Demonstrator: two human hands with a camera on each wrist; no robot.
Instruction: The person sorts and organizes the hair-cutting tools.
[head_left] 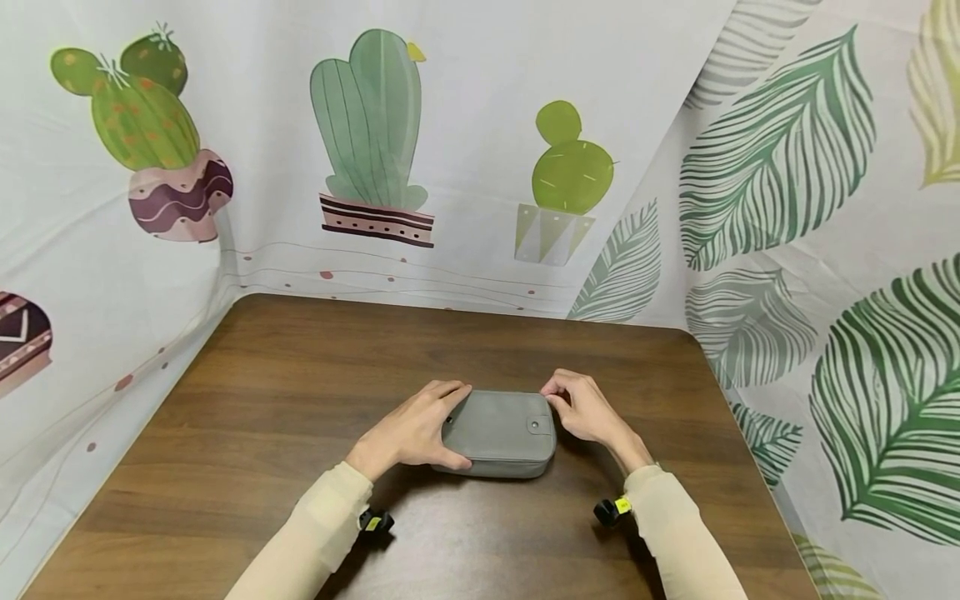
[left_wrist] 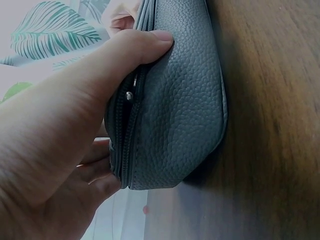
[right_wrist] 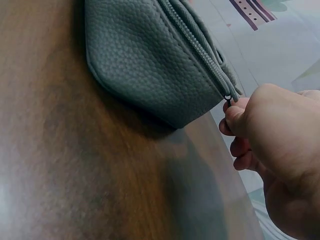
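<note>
A grey zippered pouch point(head_left: 498, 427) of grained leather-like material lies flat on the wooden table. Its top bears a small tab with a round snap point(head_left: 535, 425). My left hand point(head_left: 416, 427) grips the pouch's left end, thumb on the near side and fingers over the far edge. At the far right corner, my right hand point(head_left: 590, 408) pinches the small dark zipper pull point(right_wrist: 228, 100) between thumb and finger. In the left wrist view the zipper point(left_wrist: 125, 135) is parted at the left end, with a small metal piece point(left_wrist: 129, 95) in the gap.
The brown wooden table point(head_left: 300, 350) reaches back to white fabric hangings point(head_left: 480, 100) printed with cacti and leaves. Dark wrist cameras point(head_left: 377, 521) sit below the cream sleeves point(head_left: 315, 533).
</note>
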